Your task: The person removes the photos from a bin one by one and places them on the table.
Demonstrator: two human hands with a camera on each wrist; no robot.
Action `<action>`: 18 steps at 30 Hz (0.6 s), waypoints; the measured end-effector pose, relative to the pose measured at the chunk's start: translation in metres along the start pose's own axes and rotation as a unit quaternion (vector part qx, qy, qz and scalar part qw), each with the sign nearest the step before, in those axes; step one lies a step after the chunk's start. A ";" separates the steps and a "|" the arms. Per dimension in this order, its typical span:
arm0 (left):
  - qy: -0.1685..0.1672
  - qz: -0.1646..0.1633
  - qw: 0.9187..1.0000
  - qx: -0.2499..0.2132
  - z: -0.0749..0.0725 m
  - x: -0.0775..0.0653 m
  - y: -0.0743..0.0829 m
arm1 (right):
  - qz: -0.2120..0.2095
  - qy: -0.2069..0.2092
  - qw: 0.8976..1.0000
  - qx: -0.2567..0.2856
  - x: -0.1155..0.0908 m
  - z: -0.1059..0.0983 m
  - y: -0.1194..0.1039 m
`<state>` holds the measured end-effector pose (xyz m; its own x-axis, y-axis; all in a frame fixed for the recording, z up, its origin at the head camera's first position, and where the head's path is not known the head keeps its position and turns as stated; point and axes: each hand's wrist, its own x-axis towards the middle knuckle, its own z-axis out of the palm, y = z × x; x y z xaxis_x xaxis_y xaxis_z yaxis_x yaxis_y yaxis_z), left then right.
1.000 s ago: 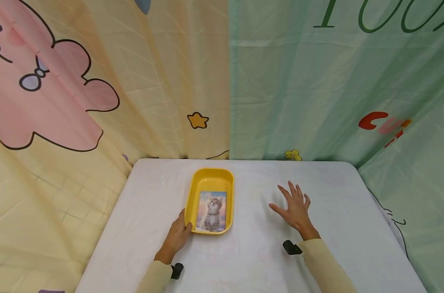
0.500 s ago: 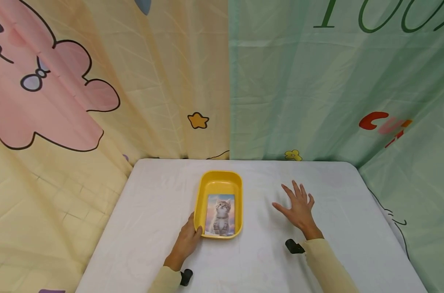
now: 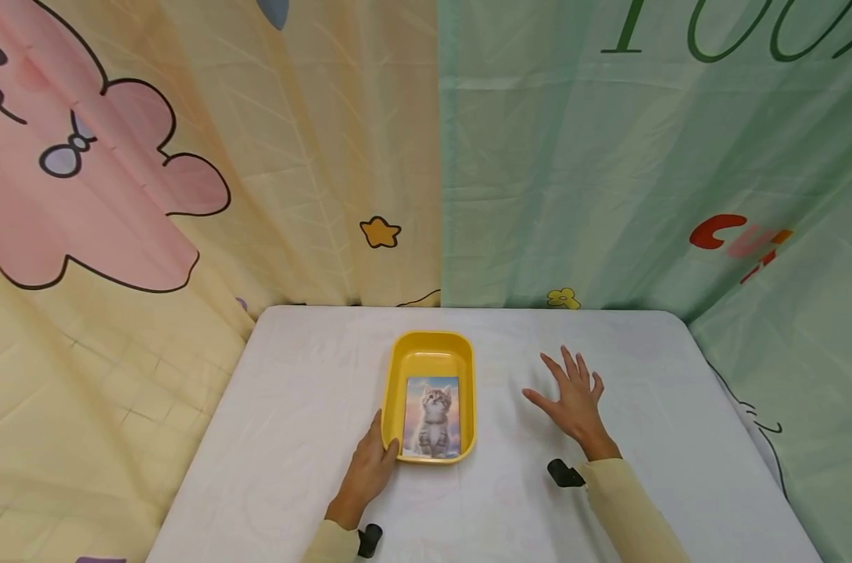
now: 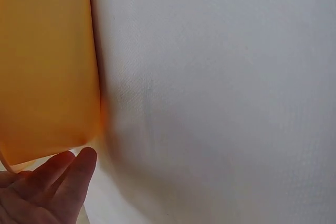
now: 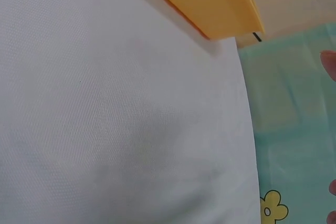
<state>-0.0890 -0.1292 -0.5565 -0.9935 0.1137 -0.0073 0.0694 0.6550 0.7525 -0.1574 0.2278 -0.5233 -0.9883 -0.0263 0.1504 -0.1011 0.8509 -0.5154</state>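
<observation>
A yellow tray (image 3: 431,342) with rounded corners stands near the middle of the table in the head view. Inside it, toward the near end, lies a card with a kitten picture (image 3: 433,418). My left hand (image 3: 367,472) grips the tray's near left corner, thumb at the rim and fingers along the outer side. In the left wrist view, fingertips (image 4: 84,161) press at the lower edge of the tray's wall (image 4: 50,66). My right hand (image 3: 574,404) hovers to the right of the tray with fingers spread, holding nothing. Only a few of its fingertips (image 5: 329,62) show in the right wrist view.
A white cloth covers the table (image 3: 313,375). Behind it hang a yellow curtain (image 3: 313,156) and a green curtain (image 3: 574,156) with printed figures. Each wrist carries a small black camera (image 3: 565,474).
My left hand has slid the tray, with the kitten card in it, to the right and slightly nearer. The right hand has shifted a little to the right, fingers still spread.
</observation>
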 end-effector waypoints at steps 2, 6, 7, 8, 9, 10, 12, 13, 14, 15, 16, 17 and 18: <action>0.001 0.010 1.000 0.010 -0.002 0.000 0.000 | 0.001 -0.002 1.000 0.001 0.001 0.000 -0.002; -0.001 0.024 0.999 0.035 -0.005 0.001 0.000 | 0.001 -0.007 1.000 0.006 0.002 0.000 -0.007; -0.004 0.021 0.999 0.041 -0.006 0.001 0.000 | 0.000 -0.008 1.000 0.007 0.003 0.000 -0.009; -0.006 0.021 0.999 0.046 -0.006 0.001 -0.001 | -0.001 -0.008 1.000 0.010 0.003 0.000 -0.010; -0.008 0.020 0.998 0.055 -0.006 0.001 -0.001 | -0.003 -0.009 1.000 0.011 0.003 0.000 -0.012; -0.008 0.021 0.998 0.063 -0.006 0.002 -0.002 | -0.004 -0.011 1.000 0.013 0.003 0.001 -0.013; -0.008 0.024 0.996 0.080 -0.007 0.003 -0.003 | -0.009 -0.011 1.000 0.014 0.004 0.002 -0.016; -0.008 0.025 0.996 0.090 -0.007 0.003 -0.004 | -0.011 -0.011 1.000 0.017 0.004 0.003 -0.018; -0.006 0.030 0.995 0.100 -0.007 0.004 -0.004 | -0.013 -0.011 1.000 0.022 0.005 0.004 -0.020; -0.005 0.034 0.993 0.109 -0.007 0.004 -0.005 | -0.015 -0.012 1.000 0.022 0.005 0.005 -0.022; -0.005 0.037 0.992 0.118 -0.008 0.005 -0.005 | -0.016 -0.013 0.999 0.025 0.006 0.006 -0.024; -0.007 0.040 0.991 0.125 -0.009 0.006 -0.006 | -0.018 -0.013 0.999 0.027 0.006 0.008 -0.026; -0.008 0.043 0.990 0.130 -0.009 0.006 -0.006 | -0.019 -0.014 0.999 0.029 0.007 0.009 -0.029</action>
<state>-0.0965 -0.1397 -0.5551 -0.9814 0.1884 0.0375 0.1773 0.8128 0.5549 -0.1620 0.1985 -0.5149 -0.9864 -0.0740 0.1470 -0.1445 0.8169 -0.5584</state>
